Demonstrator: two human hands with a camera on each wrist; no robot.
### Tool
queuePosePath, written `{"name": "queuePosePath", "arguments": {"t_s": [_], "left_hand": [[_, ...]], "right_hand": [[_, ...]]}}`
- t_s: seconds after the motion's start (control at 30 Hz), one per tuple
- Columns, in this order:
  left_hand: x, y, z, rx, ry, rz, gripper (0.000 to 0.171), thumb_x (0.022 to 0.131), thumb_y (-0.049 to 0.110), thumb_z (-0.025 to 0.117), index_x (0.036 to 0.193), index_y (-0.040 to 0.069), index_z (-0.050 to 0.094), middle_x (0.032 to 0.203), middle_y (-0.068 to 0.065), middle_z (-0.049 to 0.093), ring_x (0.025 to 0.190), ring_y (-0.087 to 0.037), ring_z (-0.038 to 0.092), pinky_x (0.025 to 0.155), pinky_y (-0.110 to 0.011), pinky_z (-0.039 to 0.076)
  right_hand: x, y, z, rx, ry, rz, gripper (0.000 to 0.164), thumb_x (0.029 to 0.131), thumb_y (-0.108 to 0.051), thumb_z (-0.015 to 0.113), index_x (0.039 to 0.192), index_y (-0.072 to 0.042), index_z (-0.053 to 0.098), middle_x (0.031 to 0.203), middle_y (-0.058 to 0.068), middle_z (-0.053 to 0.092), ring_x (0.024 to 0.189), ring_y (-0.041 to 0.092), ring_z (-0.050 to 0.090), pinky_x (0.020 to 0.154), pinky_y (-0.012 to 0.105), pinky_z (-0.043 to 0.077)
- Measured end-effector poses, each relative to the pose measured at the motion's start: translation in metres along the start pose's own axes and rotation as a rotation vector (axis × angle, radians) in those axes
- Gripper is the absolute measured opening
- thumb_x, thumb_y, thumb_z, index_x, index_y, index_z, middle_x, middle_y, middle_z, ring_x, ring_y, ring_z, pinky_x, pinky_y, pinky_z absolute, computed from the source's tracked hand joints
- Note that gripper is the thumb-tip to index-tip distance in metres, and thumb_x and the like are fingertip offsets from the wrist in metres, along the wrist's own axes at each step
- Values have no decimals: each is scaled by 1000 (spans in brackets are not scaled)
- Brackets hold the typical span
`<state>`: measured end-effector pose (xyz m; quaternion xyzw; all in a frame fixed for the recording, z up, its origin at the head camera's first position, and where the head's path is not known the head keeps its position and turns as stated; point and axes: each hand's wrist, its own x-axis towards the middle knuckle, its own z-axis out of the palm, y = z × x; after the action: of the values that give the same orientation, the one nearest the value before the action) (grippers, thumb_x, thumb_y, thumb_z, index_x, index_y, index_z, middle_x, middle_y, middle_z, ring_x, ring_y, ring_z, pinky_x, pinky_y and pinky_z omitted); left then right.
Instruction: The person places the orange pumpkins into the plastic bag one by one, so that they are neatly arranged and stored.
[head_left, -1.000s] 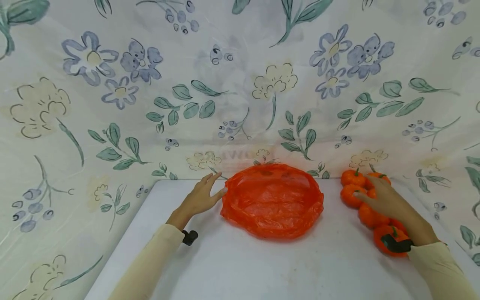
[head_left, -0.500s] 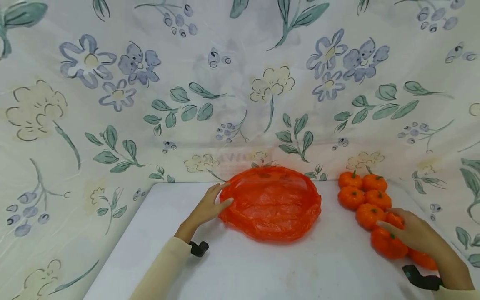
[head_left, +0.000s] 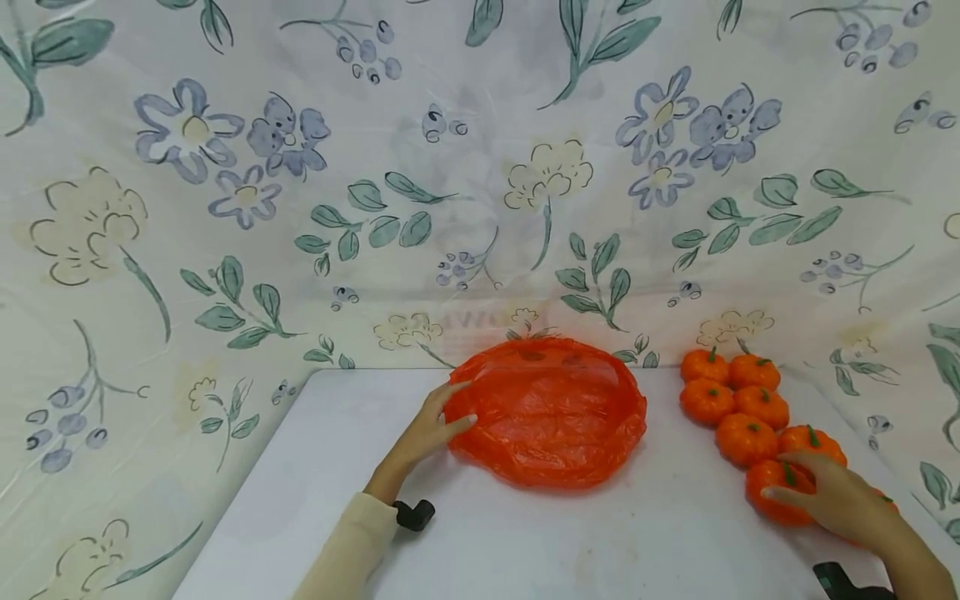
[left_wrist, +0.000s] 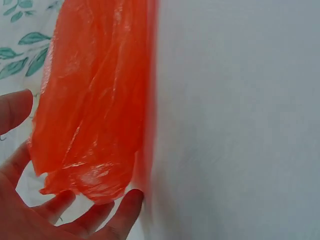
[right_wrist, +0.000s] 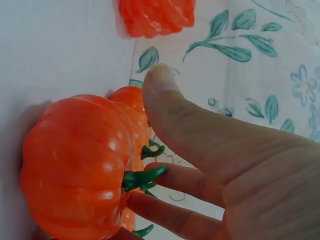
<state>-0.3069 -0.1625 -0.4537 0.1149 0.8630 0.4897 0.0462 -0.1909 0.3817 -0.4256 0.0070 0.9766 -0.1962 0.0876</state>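
Observation:
An orange-red plastic bag (head_left: 547, 417) sits at the back middle of the white table with its mouth spread wide. My left hand (head_left: 429, 432) is at the bag's left side, thumb and fingers spread; in the left wrist view the fingertips reach the crinkled bag edge (left_wrist: 95, 175). Several small orange toy pumpkins with green stems stand grouped at the right. My right hand (head_left: 843, 500) is over the front pumpkin (head_left: 780, 493). In the right wrist view, its thumb is raised and its loosely extended fingers lie beside the green stem (right_wrist: 142, 177).
More pumpkins (head_left: 707, 402) run back toward the rear edge of the table (head_left: 585, 542). A floral curtain (head_left: 480, 183) hangs behind and around the table. Black wrist cameras (head_left: 415, 515) sit at both wrists.
My right hand has come from the rear pumpkins toward the front one at the right. My left hand has moved slightly right and forward against the bag's side.

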Motion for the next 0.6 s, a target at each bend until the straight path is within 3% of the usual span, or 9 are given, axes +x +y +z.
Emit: {"name": "queuePosePath", "arguments": {"t_s": [0.3,0.43,0.6], "left_hand": [[3,-14,11,-60,70,30,60,94,28,67,149,19,45,159,-17,30,147,-41,26,114,-67,29],[1,-15,14,-119,85,-17,63,94,30,67,150,18,42,161,-15,29,148,-40,26,116,-67,26],[-3,-17,14,-171,116,-40,66,94,31,66,153,21,36,162,-14,29,145,-42,32,113,-65,33]], "right_hand": [[0,0,5,-21,-21,15,96,78,-58,77,128,18,49,129,42,50,112,57,51,90,70,45],[0,-1,9,-13,-54,49,102,74,-59,80,130,19,47,128,42,50,109,54,52,89,68,46],[3,-4,13,-26,-50,58,100,74,-54,81,131,19,45,127,43,49,109,55,52,88,67,48]]}}
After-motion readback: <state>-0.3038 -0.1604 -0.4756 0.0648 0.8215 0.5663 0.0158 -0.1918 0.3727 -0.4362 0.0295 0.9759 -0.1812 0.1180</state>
